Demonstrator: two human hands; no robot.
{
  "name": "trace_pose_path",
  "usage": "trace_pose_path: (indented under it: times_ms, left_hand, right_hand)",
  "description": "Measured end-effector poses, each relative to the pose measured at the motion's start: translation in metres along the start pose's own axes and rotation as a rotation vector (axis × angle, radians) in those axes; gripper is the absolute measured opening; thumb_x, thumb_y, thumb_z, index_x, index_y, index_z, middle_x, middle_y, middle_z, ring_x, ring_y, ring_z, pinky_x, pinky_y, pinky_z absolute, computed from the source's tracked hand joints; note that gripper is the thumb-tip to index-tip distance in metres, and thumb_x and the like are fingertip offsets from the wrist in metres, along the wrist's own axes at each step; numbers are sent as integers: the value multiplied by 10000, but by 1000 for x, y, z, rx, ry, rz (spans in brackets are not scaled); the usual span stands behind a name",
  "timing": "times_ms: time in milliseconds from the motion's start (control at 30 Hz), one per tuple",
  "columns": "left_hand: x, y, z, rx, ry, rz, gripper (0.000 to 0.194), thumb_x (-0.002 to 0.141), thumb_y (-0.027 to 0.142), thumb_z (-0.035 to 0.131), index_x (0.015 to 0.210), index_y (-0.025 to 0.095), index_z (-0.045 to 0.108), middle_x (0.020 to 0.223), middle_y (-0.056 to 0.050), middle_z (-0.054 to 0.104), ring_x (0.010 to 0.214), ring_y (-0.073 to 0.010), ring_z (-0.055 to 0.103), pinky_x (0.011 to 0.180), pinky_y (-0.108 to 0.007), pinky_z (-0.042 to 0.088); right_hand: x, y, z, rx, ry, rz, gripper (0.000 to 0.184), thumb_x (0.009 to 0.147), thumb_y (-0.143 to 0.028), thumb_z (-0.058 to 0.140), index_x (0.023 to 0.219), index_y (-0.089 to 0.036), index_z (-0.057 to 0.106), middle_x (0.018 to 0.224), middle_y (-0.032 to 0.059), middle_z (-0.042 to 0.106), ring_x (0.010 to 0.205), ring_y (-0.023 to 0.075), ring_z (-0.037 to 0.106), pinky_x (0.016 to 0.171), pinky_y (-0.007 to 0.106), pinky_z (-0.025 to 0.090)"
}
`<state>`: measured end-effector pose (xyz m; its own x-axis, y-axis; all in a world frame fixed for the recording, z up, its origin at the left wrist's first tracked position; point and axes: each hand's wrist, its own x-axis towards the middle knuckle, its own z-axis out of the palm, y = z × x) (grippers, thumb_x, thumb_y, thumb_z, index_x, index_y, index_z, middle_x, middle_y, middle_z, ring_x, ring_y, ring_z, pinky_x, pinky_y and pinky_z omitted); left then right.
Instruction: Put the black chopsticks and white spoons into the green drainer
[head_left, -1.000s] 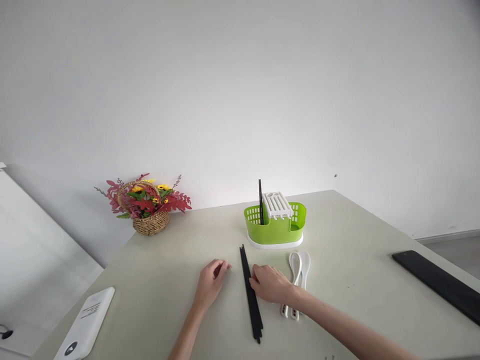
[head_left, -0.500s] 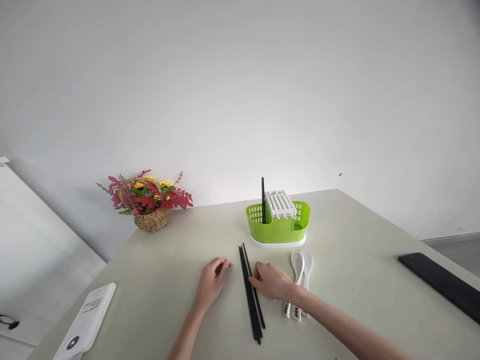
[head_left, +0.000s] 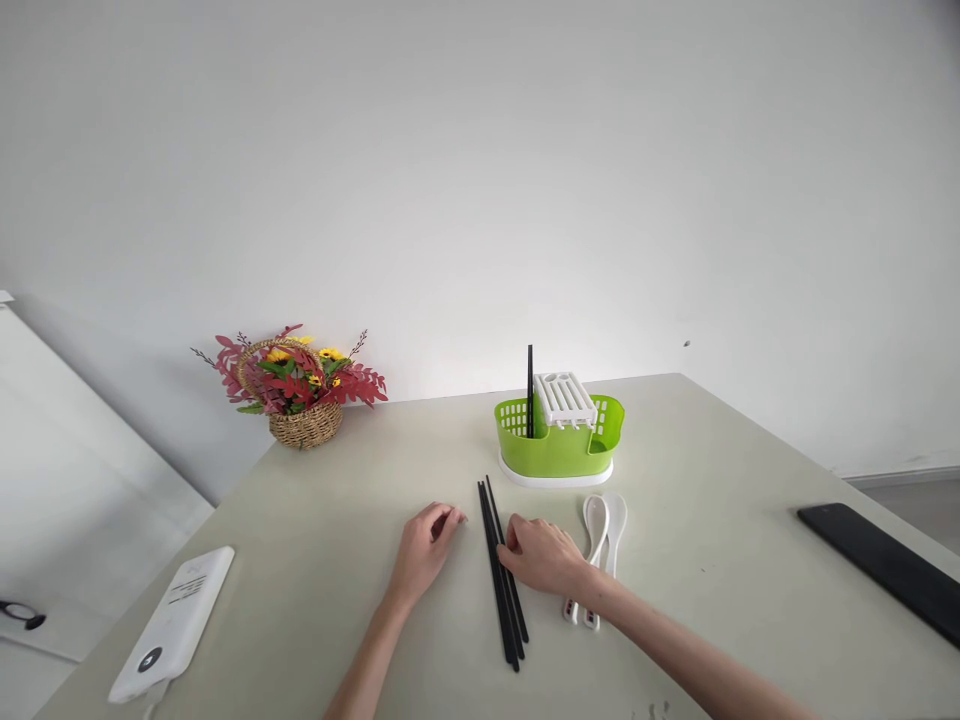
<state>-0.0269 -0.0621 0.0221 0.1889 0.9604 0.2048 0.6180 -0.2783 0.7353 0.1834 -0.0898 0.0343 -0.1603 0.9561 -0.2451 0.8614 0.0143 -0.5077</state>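
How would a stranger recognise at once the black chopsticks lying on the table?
On the pale table, before the green plastic basket, slim black chopsticks lie between the left hand and right hand. They lie flat, unlike the upright black chopsticks in the basket.

The left hand (head_left: 421,548) and right hand (head_left: 544,553) are bare and slender; behind the fingers (head_left: 452,520), slim forearms (head_left: 371,645) are bare too, finer detail there being too small to tell.
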Motion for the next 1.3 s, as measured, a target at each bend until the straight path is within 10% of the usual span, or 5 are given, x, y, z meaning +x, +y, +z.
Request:
trace_pose_path:
  times_ms: [633, 1100, 1300]
  left_hand:
    - [0, -7, 2, -21, -2, 26, 482, 971, 578, 457, 832, 206, 730, 841, -46, 725, 712, -184, 610, 667, -279, 439]
    - [-3, -6, 1, -28, 1, -22, 488, 963, 580, 460, 840, 195, 734, 871, -46, 739, 744, -191, 624, 722, -288, 453]
    - [-9, 8, 2, -211, 2, -99, 508, 932, 635, 498, 939, 184, 733, 969, -82, 763, 863, -225, 674, 820, -323, 504]
  right_hand:
    - [3, -6, 5, -74, 9, -5, 206, 882, -311, 515, 1036, -228, 623, 1021, 72, 751, 926, 277, 708, 689, 320, 412]
    - [5, -32, 10, -147, 33, 14, 301, 900, -51, 430, 1130, -44, 624, 1055, 246, 730, 1026, 370, 703, 806, 406, 444]
    - [-15, -6, 0, 83, 51, -165, 276, 1024, -282, 333, 907, -200, 569, 853, 55, 686, 797, 202, 655, 672, 290, 406]
